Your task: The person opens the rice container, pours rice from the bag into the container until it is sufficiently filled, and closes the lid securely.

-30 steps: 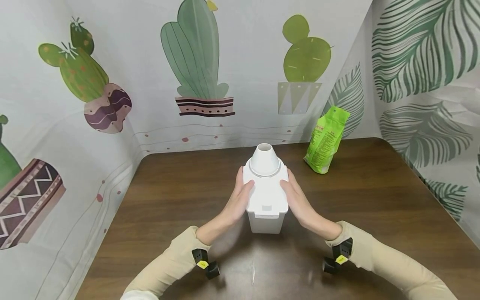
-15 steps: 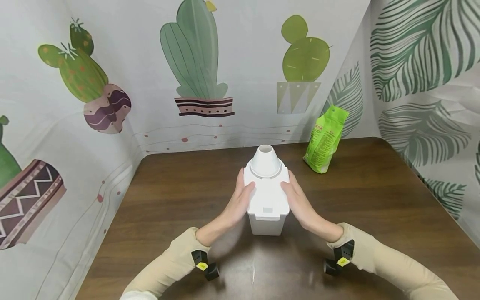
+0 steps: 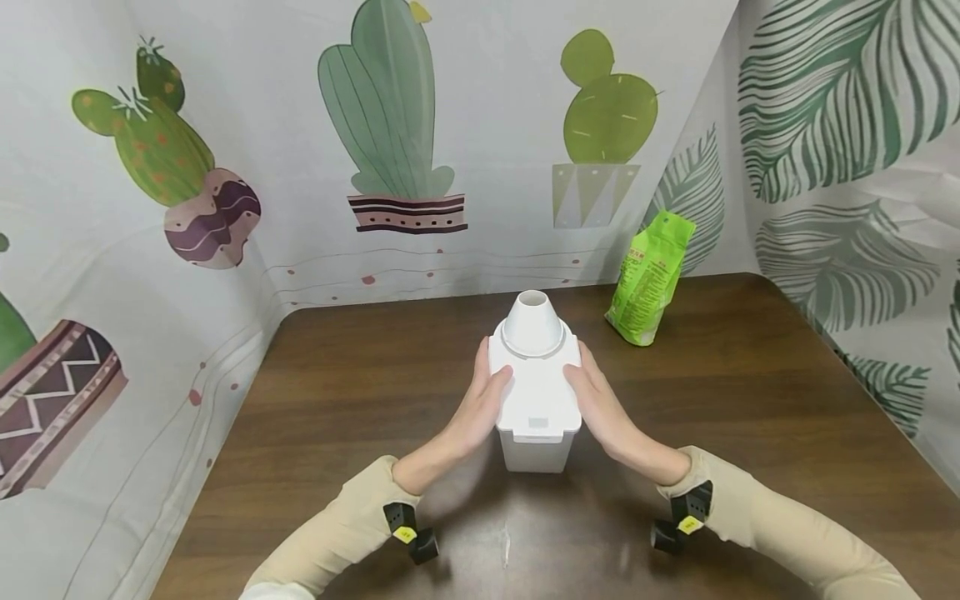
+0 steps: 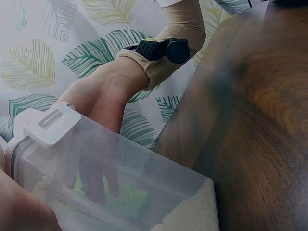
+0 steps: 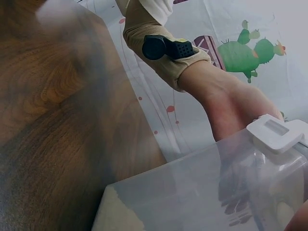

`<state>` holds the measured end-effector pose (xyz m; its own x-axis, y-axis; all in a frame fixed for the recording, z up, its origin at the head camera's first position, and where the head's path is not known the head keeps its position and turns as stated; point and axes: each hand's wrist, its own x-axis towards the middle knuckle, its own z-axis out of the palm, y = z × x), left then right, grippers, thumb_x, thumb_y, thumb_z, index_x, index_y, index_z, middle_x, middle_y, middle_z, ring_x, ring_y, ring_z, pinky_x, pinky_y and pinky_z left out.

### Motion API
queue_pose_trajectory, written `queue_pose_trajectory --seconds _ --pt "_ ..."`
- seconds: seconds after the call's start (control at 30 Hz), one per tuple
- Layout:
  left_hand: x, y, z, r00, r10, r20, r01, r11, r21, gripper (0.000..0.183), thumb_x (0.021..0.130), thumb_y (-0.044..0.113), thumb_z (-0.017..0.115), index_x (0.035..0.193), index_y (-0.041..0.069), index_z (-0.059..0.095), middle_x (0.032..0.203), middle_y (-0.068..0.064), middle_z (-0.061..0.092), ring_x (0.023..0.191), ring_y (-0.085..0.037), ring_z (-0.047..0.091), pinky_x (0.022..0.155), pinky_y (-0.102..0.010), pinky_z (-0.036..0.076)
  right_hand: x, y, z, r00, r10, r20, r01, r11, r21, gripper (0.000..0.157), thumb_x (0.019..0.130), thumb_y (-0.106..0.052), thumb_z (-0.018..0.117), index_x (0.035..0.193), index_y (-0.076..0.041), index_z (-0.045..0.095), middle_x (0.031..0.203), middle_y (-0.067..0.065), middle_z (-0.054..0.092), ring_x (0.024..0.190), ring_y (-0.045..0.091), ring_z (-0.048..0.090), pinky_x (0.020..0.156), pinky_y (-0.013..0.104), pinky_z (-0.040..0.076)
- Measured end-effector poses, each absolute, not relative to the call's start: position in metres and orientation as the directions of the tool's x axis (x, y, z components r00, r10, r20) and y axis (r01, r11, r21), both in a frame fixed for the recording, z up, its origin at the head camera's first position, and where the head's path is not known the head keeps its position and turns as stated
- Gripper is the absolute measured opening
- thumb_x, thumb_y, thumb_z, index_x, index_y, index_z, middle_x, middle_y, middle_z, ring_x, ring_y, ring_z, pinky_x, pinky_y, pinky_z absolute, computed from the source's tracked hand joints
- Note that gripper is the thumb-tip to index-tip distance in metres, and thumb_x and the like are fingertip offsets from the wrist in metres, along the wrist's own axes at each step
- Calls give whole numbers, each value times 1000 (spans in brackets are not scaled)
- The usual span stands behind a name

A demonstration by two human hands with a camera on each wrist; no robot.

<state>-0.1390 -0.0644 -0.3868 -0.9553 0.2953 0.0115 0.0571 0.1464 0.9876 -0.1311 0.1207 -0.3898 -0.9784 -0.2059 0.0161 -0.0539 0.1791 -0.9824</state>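
Note:
A translucent storage container with a white lid stands upright in the middle of the head view. On the lid's far end sits a white cone-shaped cap with an opening at its tip. My left hand grips the left side, its thumb over the lid. From the right, my right hand holds it the same way. Through the clear wall, the left wrist view shows pale grains at the bottom of the container. A white clip closes the lid's near end.
A bright green printed bag stands at the back right of the brown wooden table. Behind the table hangs a cloth printed with cacti, and leaves cover the right side.
The container and both hands have shifted very slightly right and toward the person. The grip of both hands looks unchanged, and the green bag stays where it stood.

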Motion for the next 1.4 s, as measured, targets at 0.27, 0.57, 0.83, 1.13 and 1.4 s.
queue_pose_trajectory --seconds 0.27,0.57,0.83,1.13,1.4 --pt "-138 -64 -387 -960 281 6 53 159 986 67 103 23 32 154 7 -8 163 -11 -7 151 -23 -4 121 -47 2 -131 123 -389 -980 -200 -5 -39 216 -976 59 104 -19 24 152 3 -2 162 21 -3 150 33 -5 120 53 -1" --pt "-138 -62 -387 -965 261 8 49 150 987 66 102 22 32 154 7 -5 163 -12 -3 151 -24 -1 121 -48 3 -133 125 -389 -978 -210 -4 -45 229 -972 60 104 -20 23 152 3 -3 162 21 -2 150 34 -4 120 53 0" --pt "-142 -61 -381 -981 184 -58 -30 155 987 64 101 25 33 155 10 1 163 -13 7 151 -26 7 122 -47 7 -135 128 -385 -984 -160 -84 13 396 -918 60 104 -36 25 152 -4 11 157 22 22 146 37 20 117 56 19" --pt "-149 -59 -384 -989 145 -1 22 157 987 57 100 21 34 153 7 17 158 -13 25 146 -28 24 120 -47 18 -139 130 -386 -992 -118 -50 -9 457 -889 55 104 -40 25 146 -6 24 145 23 43 135 38 42 110 54 33" --pt "-148 -52 -386 -996 93 12 21 93 995 54 97 16 37 148 6 22 155 -15 30 142 -27 31 118 -45 22 -142 131 -388 -993 -117 -31 -24 442 -897 53 104 -37 25 146 -4 26 145 23 43 135 38 42 110 55 32"
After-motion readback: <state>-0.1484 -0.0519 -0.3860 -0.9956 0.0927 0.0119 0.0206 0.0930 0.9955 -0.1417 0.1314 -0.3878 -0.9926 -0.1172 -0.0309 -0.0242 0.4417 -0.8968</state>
